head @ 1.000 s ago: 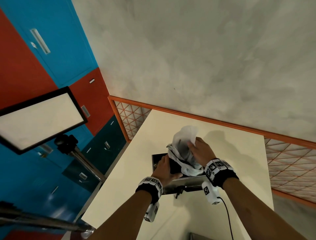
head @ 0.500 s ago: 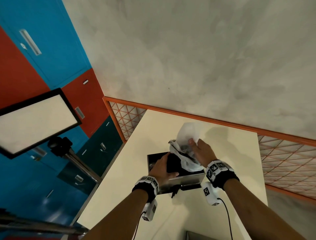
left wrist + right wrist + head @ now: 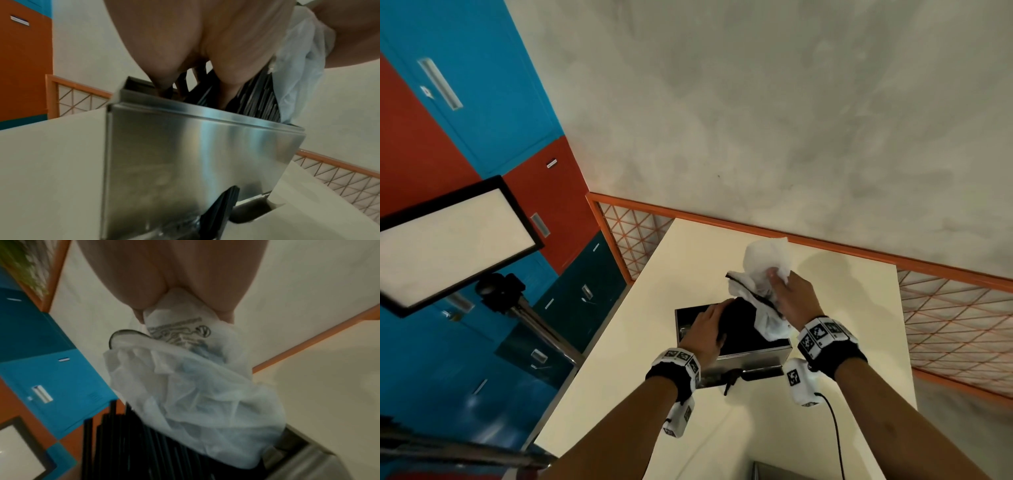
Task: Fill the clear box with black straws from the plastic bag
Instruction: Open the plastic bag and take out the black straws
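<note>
Now, surface: cream table (image 3: 825, 428); grey wall behind.
Lamp panel (image 3: 448, 240): 9 o'clock.
Left hand (image 3: 709, 329): fingers wrapped around black straws (image 3: 257, 104) in box (image 3: 185, 154).
Right hand (image 3: 792, 298): pinching plastic bag (image 3: 195, 394).

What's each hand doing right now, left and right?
Left hand: fingers curled round the black straws in the box.
Right hand: gripping the plastic bag above the box.

Box (image 3: 753, 356): shiny steel-looking walls, open top, upright on the table.
Straws (image 3: 739, 317): black bundle, standing tilted inside the box.
Bag (image 3: 763, 270): crumpled white plastic, raised over the straws toward 1 o'clock.
</note>
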